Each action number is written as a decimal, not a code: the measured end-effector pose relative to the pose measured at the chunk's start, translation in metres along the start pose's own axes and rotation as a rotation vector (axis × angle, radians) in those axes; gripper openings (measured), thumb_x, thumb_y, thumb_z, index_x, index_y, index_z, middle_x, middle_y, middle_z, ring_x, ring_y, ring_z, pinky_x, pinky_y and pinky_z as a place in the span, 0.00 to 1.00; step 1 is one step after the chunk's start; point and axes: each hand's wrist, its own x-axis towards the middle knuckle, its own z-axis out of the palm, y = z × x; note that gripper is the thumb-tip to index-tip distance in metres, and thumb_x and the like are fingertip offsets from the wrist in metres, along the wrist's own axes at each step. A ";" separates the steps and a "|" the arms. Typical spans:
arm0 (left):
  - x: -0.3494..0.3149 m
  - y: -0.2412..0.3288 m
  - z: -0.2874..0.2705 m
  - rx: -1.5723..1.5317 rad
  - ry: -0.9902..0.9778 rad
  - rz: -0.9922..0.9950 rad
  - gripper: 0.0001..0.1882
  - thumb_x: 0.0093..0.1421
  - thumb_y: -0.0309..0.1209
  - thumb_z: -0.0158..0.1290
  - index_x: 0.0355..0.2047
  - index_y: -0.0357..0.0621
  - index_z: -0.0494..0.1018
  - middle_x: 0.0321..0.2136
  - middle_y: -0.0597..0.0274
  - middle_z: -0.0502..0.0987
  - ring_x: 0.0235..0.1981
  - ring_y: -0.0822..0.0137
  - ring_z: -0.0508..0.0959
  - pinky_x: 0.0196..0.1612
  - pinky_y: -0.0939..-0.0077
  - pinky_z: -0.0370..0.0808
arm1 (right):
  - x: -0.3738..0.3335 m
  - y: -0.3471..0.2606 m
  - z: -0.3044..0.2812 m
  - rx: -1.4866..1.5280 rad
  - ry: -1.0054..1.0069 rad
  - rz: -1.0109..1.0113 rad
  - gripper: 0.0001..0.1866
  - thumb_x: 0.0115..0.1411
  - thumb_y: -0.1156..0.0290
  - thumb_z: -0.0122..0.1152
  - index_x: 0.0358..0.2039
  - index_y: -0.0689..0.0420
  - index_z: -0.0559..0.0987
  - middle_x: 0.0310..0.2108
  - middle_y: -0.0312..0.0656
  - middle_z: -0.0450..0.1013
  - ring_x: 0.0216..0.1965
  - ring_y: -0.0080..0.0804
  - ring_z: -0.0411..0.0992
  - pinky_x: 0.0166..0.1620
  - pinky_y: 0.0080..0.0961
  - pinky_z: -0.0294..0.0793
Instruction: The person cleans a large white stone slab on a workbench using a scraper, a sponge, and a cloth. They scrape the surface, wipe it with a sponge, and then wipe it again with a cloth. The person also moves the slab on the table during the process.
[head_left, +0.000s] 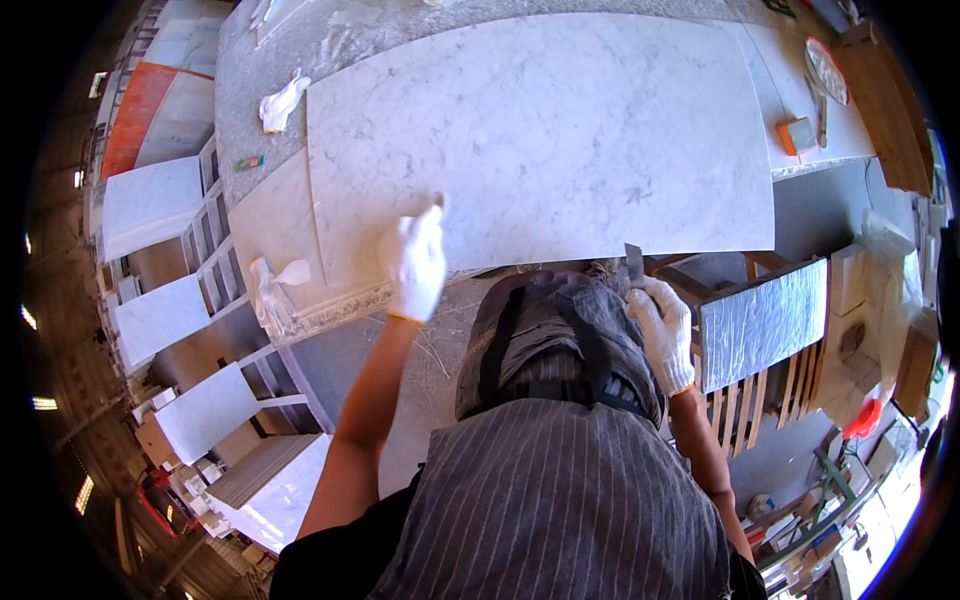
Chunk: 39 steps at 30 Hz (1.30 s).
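A large white marble slab (540, 130) with grey veins lies flat before me. My left hand (415, 265), in a white knitted glove, is closed over the slab's near left part. A small greyish tip pokes out of its fingers, too blurred to name. My right hand (663, 330), gloved too, is closed around a putty knife (634, 262) near the slab's front edge. The knife's flat metal blade points up and away from me, and its handle is hidden in the glove.
A crumpled white cloth (284, 101) lies left of the slab. At the right are an orange-sided block (796, 136) and a round dish (826, 72). Crumpled plastic (270, 295) sits at the near left corner. A foil-wrapped panel (765, 322) stands right of me; more slabs (160, 318) rest on racks at left.
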 end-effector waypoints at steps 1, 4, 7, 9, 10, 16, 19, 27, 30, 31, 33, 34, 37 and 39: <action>0.005 -0.006 -0.005 0.098 -0.076 0.015 0.15 0.60 0.28 0.55 0.48 0.48 0.78 0.25 0.57 0.75 0.29 0.53 0.76 0.34 0.57 0.72 | 0.000 -0.004 0.002 -0.030 -0.028 0.000 0.10 0.64 0.72 0.58 0.42 0.66 0.79 0.28 0.36 0.72 0.28 0.19 0.69 0.33 0.20 0.70; 0.008 -0.004 -0.010 0.291 -0.249 0.068 0.14 0.60 0.29 0.55 0.47 0.50 0.78 0.25 0.56 0.75 0.28 0.52 0.76 0.32 0.55 0.71 | 0.000 0.000 0.010 -0.007 -0.078 -0.002 0.11 0.64 0.72 0.58 0.42 0.66 0.79 0.28 0.36 0.72 0.29 0.20 0.70 0.34 0.20 0.70; -0.005 0.017 -0.005 0.321 -0.254 0.161 0.13 0.57 0.29 0.56 0.44 0.53 0.79 0.22 0.56 0.74 0.25 0.54 0.76 0.30 0.56 0.71 | 0.001 -0.009 0.013 -0.013 -0.090 0.006 0.10 0.63 0.73 0.58 0.42 0.65 0.79 0.28 0.36 0.72 0.30 0.21 0.71 0.35 0.20 0.71; -0.009 0.015 -0.010 0.298 -0.309 0.171 0.14 0.57 0.29 0.56 0.44 0.53 0.79 0.22 0.56 0.74 0.25 0.53 0.76 0.31 0.56 0.71 | 0.001 -0.010 0.012 -0.030 -0.088 -0.005 0.10 0.63 0.73 0.58 0.42 0.65 0.79 0.28 0.37 0.72 0.30 0.21 0.71 0.35 0.20 0.71; -0.008 0.012 -0.013 0.286 -0.336 0.176 0.14 0.57 0.29 0.56 0.44 0.53 0.79 0.22 0.56 0.74 0.25 0.53 0.76 0.31 0.56 0.71 | 0.001 -0.011 0.012 -0.024 -0.081 -0.012 0.10 0.63 0.73 0.58 0.42 0.65 0.80 0.28 0.37 0.72 0.29 0.21 0.71 0.34 0.20 0.71; 0.010 -0.001 -0.003 0.286 -0.180 0.169 0.10 0.59 0.28 0.54 0.41 0.52 0.79 0.24 0.56 0.75 0.27 0.53 0.76 0.33 0.56 0.72 | 0.004 -0.012 0.007 -0.086 -0.073 -0.049 0.10 0.63 0.73 0.58 0.41 0.65 0.80 0.28 0.37 0.72 0.29 0.21 0.70 0.34 0.21 0.70; 0.008 0.003 -0.005 0.317 -0.265 0.142 0.09 0.60 0.29 0.53 0.40 0.52 0.79 0.25 0.56 0.75 0.28 0.52 0.76 0.33 0.55 0.72 | 0.006 -0.012 0.012 -0.064 -0.087 -0.038 0.10 0.63 0.73 0.58 0.42 0.65 0.80 0.28 0.37 0.72 0.29 0.21 0.70 0.34 0.20 0.70; 0.011 -0.004 -0.008 0.321 -0.227 0.136 0.08 0.59 0.29 0.53 0.38 0.52 0.79 0.23 0.56 0.75 0.27 0.53 0.77 0.31 0.56 0.72 | 0.003 -0.011 0.017 -0.047 -0.105 -0.033 0.10 0.63 0.73 0.59 0.42 0.65 0.80 0.28 0.37 0.72 0.29 0.20 0.70 0.34 0.20 0.70; 0.018 -0.001 -0.004 0.362 -0.187 0.167 0.08 0.60 0.30 0.52 0.38 0.50 0.79 0.22 0.56 0.75 0.26 0.54 0.77 0.29 0.57 0.72 | 0.005 -0.012 0.015 -0.062 -0.111 -0.057 0.10 0.63 0.73 0.59 0.42 0.65 0.80 0.28 0.37 0.72 0.28 0.20 0.70 0.34 0.20 0.70; 0.011 0.002 -0.003 0.342 -0.236 0.146 0.08 0.60 0.30 0.51 0.38 0.49 0.78 0.22 0.57 0.75 0.25 0.54 0.77 0.28 0.58 0.72 | 0.004 -0.012 0.014 -0.063 -0.108 -0.050 0.10 0.63 0.73 0.59 0.42 0.65 0.80 0.27 0.37 0.72 0.28 0.21 0.70 0.34 0.20 0.70; -0.001 0.011 -0.010 0.337 -0.307 0.209 0.08 0.60 0.31 0.50 0.38 0.49 0.78 0.22 0.58 0.75 0.25 0.55 0.77 0.28 0.58 0.72 | 0.004 -0.014 0.016 -0.054 -0.094 -0.043 0.10 0.63 0.73 0.59 0.42 0.65 0.80 0.27 0.37 0.72 0.28 0.21 0.70 0.34 0.21 0.69; -0.008 0.017 -0.015 0.335 -0.343 0.242 0.08 0.60 0.31 0.50 0.38 0.49 0.78 0.22 0.58 0.75 0.25 0.55 0.77 0.28 0.58 0.72 | 0.005 -0.015 0.016 -0.064 -0.097 -0.052 0.10 0.63 0.73 0.59 0.42 0.65 0.80 0.27 0.37 0.72 0.28 0.21 0.70 0.34 0.21 0.69; -0.029 0.024 -0.034 0.101 -0.655 0.154 0.10 0.59 0.32 0.52 0.39 0.47 0.79 0.26 0.55 0.77 0.32 0.54 0.79 0.34 0.62 0.75 | 0.005 -0.013 0.017 -0.063 -0.100 -0.062 0.10 0.63 0.73 0.59 0.42 0.64 0.80 0.26 0.37 0.72 0.28 0.22 0.70 0.34 0.21 0.69; -0.031 0.021 -0.041 -0.060 -0.745 -0.039 0.11 0.61 0.29 0.52 0.41 0.40 0.80 0.35 0.52 0.80 0.38 0.58 0.81 0.42 0.67 0.76 | 0.005 -0.011 0.016 -0.035 -0.098 -0.054 0.10 0.63 0.73 0.59 0.41 0.64 0.80 0.26 0.37 0.72 0.28 0.22 0.70 0.34 0.21 0.69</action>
